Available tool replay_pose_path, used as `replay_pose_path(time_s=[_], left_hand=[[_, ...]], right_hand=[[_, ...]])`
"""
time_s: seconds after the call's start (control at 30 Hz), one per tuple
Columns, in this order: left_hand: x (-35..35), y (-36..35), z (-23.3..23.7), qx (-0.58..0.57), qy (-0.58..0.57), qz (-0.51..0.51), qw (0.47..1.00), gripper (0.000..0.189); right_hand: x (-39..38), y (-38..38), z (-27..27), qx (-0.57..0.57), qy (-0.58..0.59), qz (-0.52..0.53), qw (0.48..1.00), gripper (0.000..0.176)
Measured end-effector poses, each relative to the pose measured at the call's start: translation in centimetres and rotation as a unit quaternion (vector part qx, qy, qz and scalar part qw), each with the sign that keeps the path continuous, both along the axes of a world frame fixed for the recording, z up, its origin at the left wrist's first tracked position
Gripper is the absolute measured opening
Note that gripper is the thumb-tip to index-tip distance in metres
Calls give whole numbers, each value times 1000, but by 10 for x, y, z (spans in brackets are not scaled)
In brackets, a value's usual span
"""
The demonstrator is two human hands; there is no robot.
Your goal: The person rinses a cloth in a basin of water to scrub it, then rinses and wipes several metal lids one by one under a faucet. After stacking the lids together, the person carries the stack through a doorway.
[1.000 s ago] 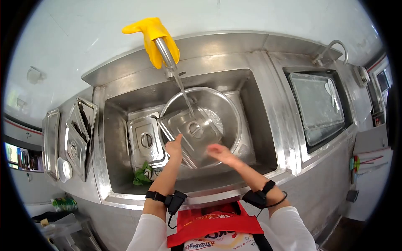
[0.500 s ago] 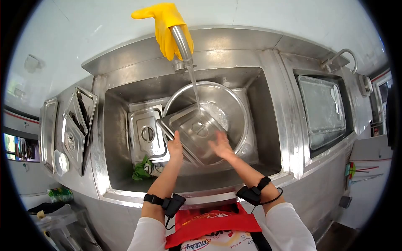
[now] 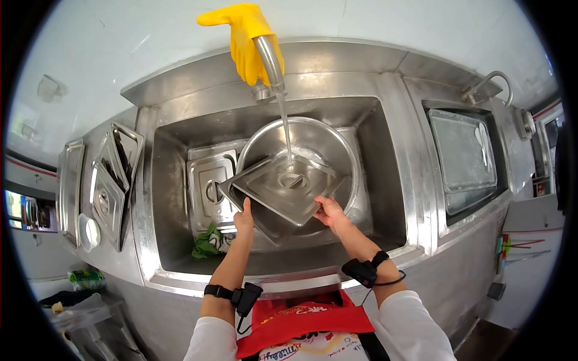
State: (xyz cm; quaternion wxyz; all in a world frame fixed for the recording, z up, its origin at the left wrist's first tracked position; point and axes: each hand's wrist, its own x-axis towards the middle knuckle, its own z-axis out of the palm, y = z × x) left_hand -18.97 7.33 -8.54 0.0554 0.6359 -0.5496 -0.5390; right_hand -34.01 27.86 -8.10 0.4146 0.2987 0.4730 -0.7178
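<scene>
A steel pan lid (image 3: 265,188) with a recessed handle lies tilted over a large round steel basin (image 3: 348,144), under running water. A second flat steel piece (image 3: 263,226), apparently another lid, shows beneath it. My left hand (image 3: 243,221) grips this lower piece at its left edge, thumb on top. My right hand (image 3: 330,213) is closed on the right front edge of the upper lid. The fingers under both rims are partly hidden. Water falls from the faucet (image 3: 269,63) near the upper lid's handle.
More lidded steel pans (image 3: 205,171) lie at the sink's left, with green leaves (image 3: 206,242) in front. Several lids (image 3: 108,204) and a white bowl (image 3: 90,233) stand on the left counter. A yellow glove (image 3: 244,36) hangs on the faucet. The right basin holds a tray (image 3: 460,153).
The upper lid has turned and separated from the piece below. My right hand, spread over the lid before, now grips its edge. My left hand has shifted slightly left and down.
</scene>
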Motion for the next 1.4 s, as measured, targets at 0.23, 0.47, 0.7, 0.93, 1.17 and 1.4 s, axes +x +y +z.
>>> replay_pose_path(time_s=[0.23,0.47,0.7,0.93,1.17,1.4], left_hand=[[25,12,-60,93,192,73,974,50],[3,12,44,-255,80,-10,964,48],[-86,14,128,69,399,-20,914,33],[-194,-6,156,173,491,56,852,20],[-248,-9,173,222,481,63,846,31],[-205,-38,127,-253,101,-319,908,28]], right_hand=[[5,6,83,28,209,16,977,42],[-3,60,76,29,296,-11,955,45],[-6,42,42,-38,175,-89,980,50],[2,47,40,-1,212,-87,973,47],[3,71,63,7,256,-94,962,49],[-29,72,59,-24,183,-5,983,41]])
